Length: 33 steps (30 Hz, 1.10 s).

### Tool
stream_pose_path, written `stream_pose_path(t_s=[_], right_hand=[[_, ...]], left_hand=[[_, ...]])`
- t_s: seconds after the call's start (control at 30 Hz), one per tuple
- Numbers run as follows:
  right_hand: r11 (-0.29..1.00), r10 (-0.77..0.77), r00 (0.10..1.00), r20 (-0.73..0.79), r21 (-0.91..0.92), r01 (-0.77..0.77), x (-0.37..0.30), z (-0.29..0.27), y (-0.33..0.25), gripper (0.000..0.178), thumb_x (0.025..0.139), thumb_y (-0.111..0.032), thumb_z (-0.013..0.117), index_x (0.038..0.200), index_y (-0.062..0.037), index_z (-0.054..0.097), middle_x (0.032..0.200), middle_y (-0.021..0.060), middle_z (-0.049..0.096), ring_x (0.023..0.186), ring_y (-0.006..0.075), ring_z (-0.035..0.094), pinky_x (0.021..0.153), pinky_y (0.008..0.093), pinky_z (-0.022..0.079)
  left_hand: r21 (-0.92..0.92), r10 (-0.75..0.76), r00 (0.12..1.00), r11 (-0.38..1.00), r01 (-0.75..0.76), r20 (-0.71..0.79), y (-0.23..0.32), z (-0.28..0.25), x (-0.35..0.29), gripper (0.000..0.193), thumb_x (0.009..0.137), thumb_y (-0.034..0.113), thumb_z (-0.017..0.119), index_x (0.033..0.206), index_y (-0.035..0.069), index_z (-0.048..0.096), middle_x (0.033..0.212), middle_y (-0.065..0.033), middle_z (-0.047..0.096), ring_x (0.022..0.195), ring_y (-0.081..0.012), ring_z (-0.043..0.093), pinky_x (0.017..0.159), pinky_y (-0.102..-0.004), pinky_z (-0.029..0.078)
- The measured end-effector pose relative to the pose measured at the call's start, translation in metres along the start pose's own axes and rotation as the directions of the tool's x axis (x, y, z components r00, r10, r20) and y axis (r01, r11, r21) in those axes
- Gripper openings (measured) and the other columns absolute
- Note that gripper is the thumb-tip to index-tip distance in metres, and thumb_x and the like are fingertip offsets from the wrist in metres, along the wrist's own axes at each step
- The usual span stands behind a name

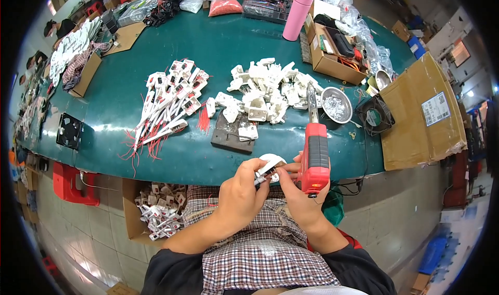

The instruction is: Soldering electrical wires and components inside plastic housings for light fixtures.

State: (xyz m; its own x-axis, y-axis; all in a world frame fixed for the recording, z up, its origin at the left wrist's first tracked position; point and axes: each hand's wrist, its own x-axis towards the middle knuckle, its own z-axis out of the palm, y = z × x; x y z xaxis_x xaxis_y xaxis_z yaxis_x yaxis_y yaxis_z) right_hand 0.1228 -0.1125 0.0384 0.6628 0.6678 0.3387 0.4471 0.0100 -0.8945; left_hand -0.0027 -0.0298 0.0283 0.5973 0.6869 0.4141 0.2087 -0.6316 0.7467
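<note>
Just over the table's front edge, my left hand is closed around a white plastic housing with a dark part inside it. My right hand meets it, its thumb and fingertips pinching the housing's right side. Against that same hand rests a red-and-black handheld power tool, its long metal nose pointing away from me; its exact kind is unclear. Beyond my hands, a dark block carries small white pieces. Farther back is a heap of white plastic housings. A metal bowl of small screw-like parts stands to its right.
White assemblies with red wires are piled at left. A small black fan sits at the left edge, another black fan at right beside a cardboard box. A pink bottle stands behind. An open carton of assemblies is below.
</note>
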Motion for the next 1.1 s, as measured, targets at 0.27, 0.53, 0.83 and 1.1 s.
stream_pose_path(t_s=[0.27,0.53,0.83,1.1], right_hand=[[0.912,0.206,0.978,0.024,0.358,-0.201,0.001,-0.001,-0.007,0.048,0.085,0.012,0.069,0.124,-0.001,0.044,0.1,0.0076,0.062,0.084,0.0098,0.064,0.07,0.0235,0.053],[0.917,0.2,0.977,0.08,0.336,-0.215,0.0,-0.006,-0.007,0.047,0.086,0.011,0.068,0.125,-0.0002,0.045,0.096,0.0071,0.063,0.083,0.0095,0.064,0.069,0.0231,0.051],[0.91,0.204,0.974,0.101,0.347,-0.227,0.0,-0.005,-0.005,0.047,0.087,0.011,0.068,0.126,-0.0004,0.045,0.098,0.0061,0.062,0.082,0.0092,0.064,0.068,0.0223,0.05],[0.913,0.199,0.97,0.141,0.333,-0.236,-0.003,-0.001,-0.007,0.048,0.087,0.011,0.068,0.128,-0.0005,0.045,0.098,0.0044,0.061,0.081,0.0072,0.063,0.067,0.0211,0.049]], left_hand=[[-0.108,-0.103,0.994,0.988,0.106,0.031,0.002,-0.002,0.002,0.047,0.082,0.002,0.075,0.121,0.002,0.049,0.097,-0.0099,0.068,0.055,-0.0144,0.058,0.048,-0.0311,0.045],[-0.317,-0.219,0.965,0.913,0.255,0.144,-0.004,-0.005,0.006,0.042,0.083,0.019,0.08,0.116,0.007,0.056,0.098,-0.0115,0.07,0.077,-0.0255,0.07,0.063,-0.0342,0.053],[-0.338,-0.262,0.934,0.88,0.335,0.244,-0.006,-0.011,0.008,0.044,0.085,0.029,0.081,0.111,0.003,0.056,0.089,-0.0107,0.07,0.074,-0.0179,0.069,0.065,-0.0306,0.053],[-0.678,-0.326,0.918,0.625,0.387,0.223,-0.016,-0.003,0.002,0.038,0.088,0.018,0.079,0.116,0.002,0.059,0.1,-0.0072,0.072,0.081,-0.0085,0.066,0.067,-0.0245,0.052]])
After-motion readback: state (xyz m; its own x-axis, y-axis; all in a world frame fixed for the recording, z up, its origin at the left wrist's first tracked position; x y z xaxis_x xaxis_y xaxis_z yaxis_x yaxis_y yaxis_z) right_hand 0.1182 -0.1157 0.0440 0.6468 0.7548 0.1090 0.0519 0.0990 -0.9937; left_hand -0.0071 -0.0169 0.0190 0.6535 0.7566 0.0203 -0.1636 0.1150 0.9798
